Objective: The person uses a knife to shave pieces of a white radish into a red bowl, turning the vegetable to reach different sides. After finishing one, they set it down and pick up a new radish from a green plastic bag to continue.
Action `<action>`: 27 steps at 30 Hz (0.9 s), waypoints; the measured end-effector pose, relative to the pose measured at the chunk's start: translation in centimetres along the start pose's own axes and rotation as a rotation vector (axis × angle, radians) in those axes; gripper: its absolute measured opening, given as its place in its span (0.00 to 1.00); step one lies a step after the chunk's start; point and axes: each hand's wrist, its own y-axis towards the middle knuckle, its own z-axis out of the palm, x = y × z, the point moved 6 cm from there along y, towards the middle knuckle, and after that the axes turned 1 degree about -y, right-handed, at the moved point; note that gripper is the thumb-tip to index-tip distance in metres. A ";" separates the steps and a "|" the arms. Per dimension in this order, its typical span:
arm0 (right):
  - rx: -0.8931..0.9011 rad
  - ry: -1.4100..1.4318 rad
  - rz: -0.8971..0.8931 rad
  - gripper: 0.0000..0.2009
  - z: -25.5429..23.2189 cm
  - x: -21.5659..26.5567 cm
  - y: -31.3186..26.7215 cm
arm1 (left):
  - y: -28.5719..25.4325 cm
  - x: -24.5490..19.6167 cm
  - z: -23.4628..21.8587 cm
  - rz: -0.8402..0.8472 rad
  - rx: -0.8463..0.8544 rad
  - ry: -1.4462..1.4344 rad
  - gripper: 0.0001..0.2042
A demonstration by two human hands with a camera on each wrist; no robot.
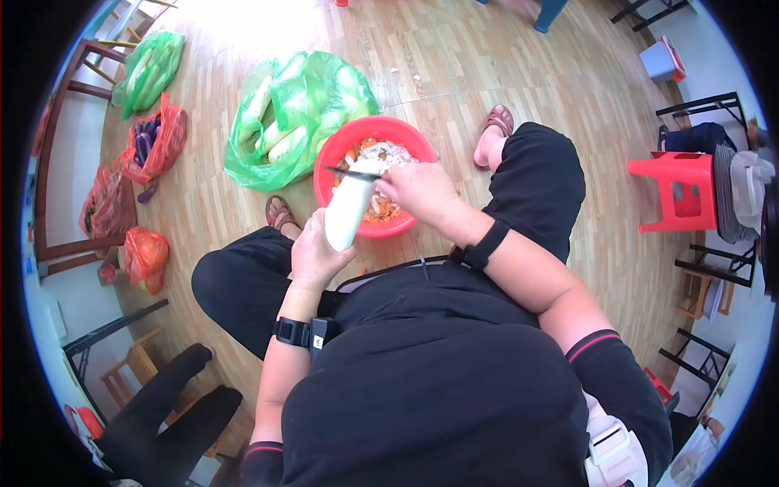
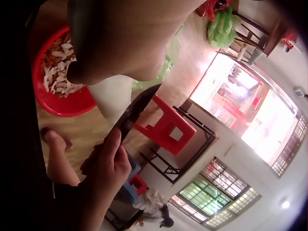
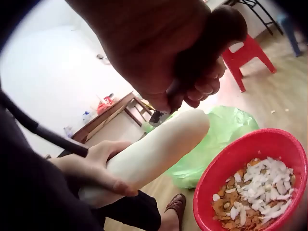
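Observation:
A peeled white radish (image 1: 349,213) slants over the red basin (image 1: 322,154), gripped near its lower end by my left hand (image 1: 315,253). My right hand (image 1: 422,191) holds a knife (image 1: 350,173) by its dark handle, with the blade lying across the radish's far end. In the right wrist view the handle (image 3: 231,29) sits inside curled fingers, and the radish (image 3: 159,149) looks smooth and white. White shavings (image 3: 264,185) lie on orange peelings (image 3: 226,207) in the basin.
A green bag of pale long vegetables (image 1: 284,122) touches the basin's far left side. Further left are a red bag of eggplants (image 1: 150,142), an orange bag (image 1: 146,258) and another green bag (image 1: 150,73). A red stool (image 1: 677,195) stands at the right.

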 end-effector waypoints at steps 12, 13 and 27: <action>-0.033 0.051 -0.072 0.16 0.4 2.2 -0.9 | 0.0 0.0 -0.1 -0.017 -0.005 0.008 0.30; -0.014 0.070 -0.114 0.16 0.5 2.5 -0.9 | 0.1 0.0 -0.1 -0.015 -0.003 0.011 0.30; -0.007 0.020 0.017 0.15 -0.1 0.6 -0.5 | -0.1 -0.3 -0.1 0.016 -0.030 0.041 0.30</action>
